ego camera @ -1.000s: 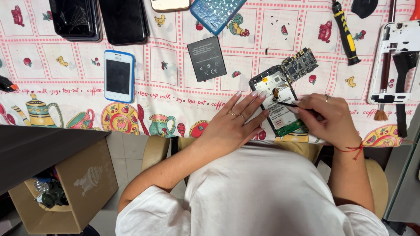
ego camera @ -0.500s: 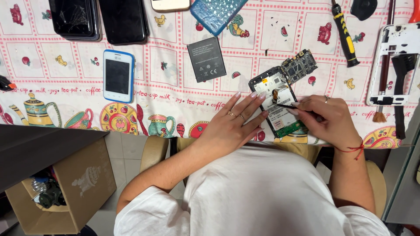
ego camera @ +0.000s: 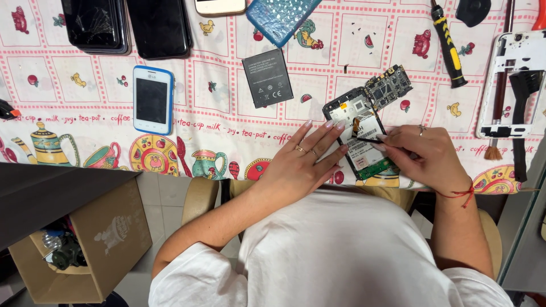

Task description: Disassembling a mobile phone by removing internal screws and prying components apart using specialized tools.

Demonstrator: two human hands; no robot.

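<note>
An opened black phone [ego camera: 361,133] lies back-up on the patterned tablecloth, its insides exposed. A loose circuit board [ego camera: 389,86] rests against its top right corner. My left hand [ego camera: 304,162] lies flat on the phone's left edge, fingers spread, holding it down. My right hand [ego camera: 424,154] grips a thin black tool [ego camera: 364,138] whose tip touches the middle of the phone. A dark grey battery [ego camera: 267,78] lies just left of the phone.
A white and blue phone [ego camera: 152,99] lies to the left, with dark phones [ego camera: 159,25] and a cracked one [ego camera: 95,24] behind. A blue case [ego camera: 281,17], a yellow-black screwdriver [ego camera: 449,48], a white phone frame [ego camera: 512,82] and a brush [ego camera: 520,122] lie right. A cardboard box [ego camera: 91,250] stands on the floor.
</note>
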